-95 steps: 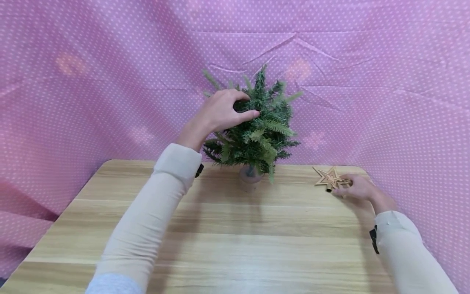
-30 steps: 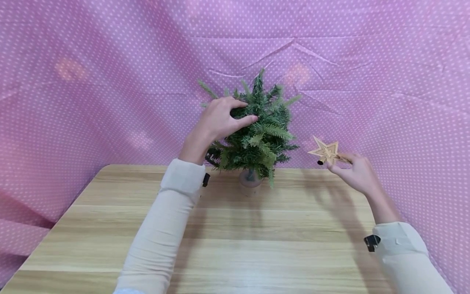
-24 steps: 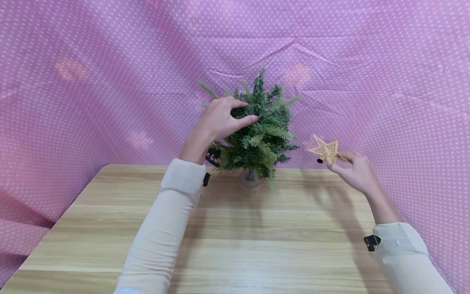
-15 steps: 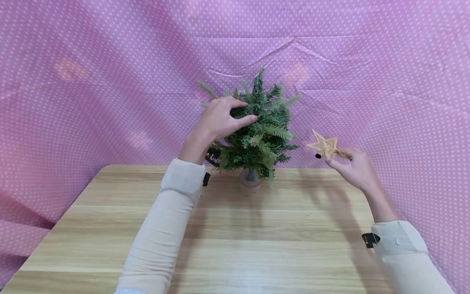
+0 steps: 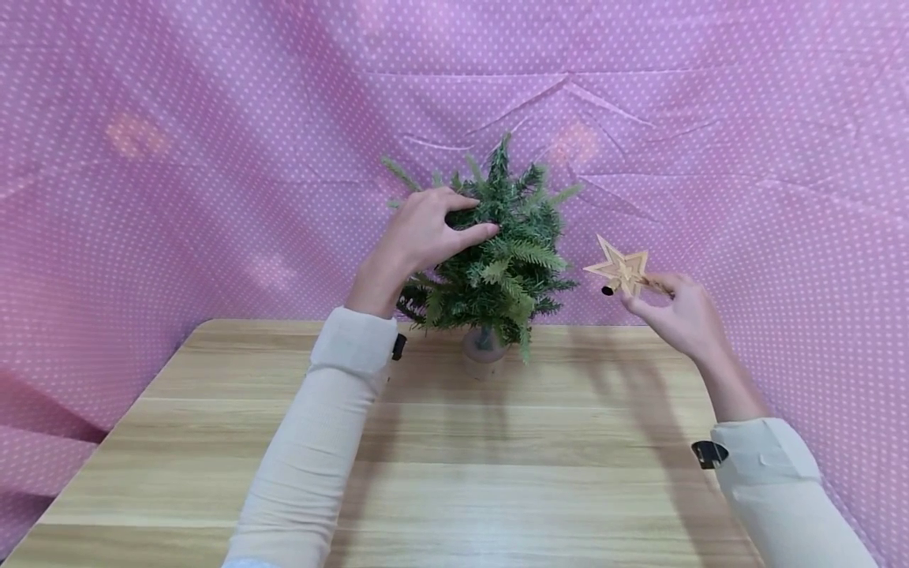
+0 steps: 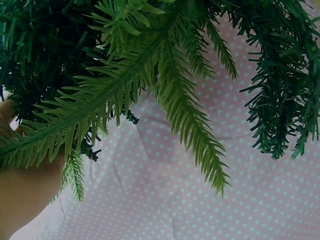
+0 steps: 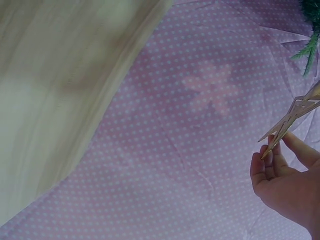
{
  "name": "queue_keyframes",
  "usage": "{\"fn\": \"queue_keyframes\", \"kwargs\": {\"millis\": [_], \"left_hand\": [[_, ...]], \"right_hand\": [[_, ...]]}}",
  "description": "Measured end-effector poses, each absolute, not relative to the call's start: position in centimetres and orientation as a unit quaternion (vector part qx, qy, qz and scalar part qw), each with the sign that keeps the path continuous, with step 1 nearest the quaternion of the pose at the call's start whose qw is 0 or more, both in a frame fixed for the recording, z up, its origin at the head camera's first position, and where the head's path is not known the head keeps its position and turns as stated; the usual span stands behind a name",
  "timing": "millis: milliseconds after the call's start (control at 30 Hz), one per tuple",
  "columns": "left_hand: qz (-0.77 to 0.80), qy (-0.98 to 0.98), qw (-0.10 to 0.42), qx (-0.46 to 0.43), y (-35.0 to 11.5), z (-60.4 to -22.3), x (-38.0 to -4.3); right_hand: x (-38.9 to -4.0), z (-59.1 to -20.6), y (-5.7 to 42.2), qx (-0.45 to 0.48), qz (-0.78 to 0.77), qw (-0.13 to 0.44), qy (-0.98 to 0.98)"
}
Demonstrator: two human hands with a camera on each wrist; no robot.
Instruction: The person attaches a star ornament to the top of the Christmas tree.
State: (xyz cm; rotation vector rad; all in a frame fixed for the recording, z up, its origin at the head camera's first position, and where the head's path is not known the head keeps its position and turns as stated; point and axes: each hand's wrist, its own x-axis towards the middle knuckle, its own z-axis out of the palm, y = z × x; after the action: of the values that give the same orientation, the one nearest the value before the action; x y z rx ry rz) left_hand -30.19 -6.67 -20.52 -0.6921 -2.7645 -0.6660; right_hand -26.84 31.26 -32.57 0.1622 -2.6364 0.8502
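Observation:
A small green artificial Christmas tree point(image 5: 514, 268) stands upright near the table's back edge, in a pale round base point(image 5: 484, 353). My left hand point(image 5: 426, 225) holds its upper left side, thumb and index finger curved into the branches; the other fingers are hidden by needles. In the left wrist view, green sprigs point(image 6: 192, 117) cover most of that hand. Raised above the table at right, my right hand point(image 5: 678, 315) pinches a gold star tree topper point(image 5: 622, 267) by one point. The star's short socket point(image 5: 608, 289) shows a dark opening towards the lower left.
The wood-grain table point(image 5: 440, 489) has rounded back corners. Pink dotted cloth point(image 5: 710, 142) hangs behind and around it. Both forearms reach in from the front, the left one crossing the table's middle left.
My right hand has lifted the star from the table at back right and keeps moving it up and slightly left. The left hand stays at the tree, which has not visibly moved.

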Motion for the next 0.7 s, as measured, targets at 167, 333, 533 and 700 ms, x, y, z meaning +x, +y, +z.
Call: {"fn": "queue_keyframes", "kwargs": {"millis": [167,333,533,700], "left_hand": [[-0.230,-0.937,0.108,-0.239,-6.6,-20.6,-30.3],[-0.228,-0.938,0.108,-0.237,-6.7,-20.7,-30.4],[-0.226,-0.940,0.102,-0.234,-6.7,-20.6,-30.4],[-0.224,-0.940,0.103,-0.235,-6.7,-20.5,-30.5]], "right_hand": [[-27.0,-31.7,30.7,0.062,0.302,0.202,-0.930],[-27.1,-31.0,30.2,0.060,0.306,0.201,-0.929],[-27.2,-30.3,29.8,0.063,0.314,0.211,-0.924],[-27.3,-29.3,29.3,0.068,0.312,0.220,-0.922]]}}
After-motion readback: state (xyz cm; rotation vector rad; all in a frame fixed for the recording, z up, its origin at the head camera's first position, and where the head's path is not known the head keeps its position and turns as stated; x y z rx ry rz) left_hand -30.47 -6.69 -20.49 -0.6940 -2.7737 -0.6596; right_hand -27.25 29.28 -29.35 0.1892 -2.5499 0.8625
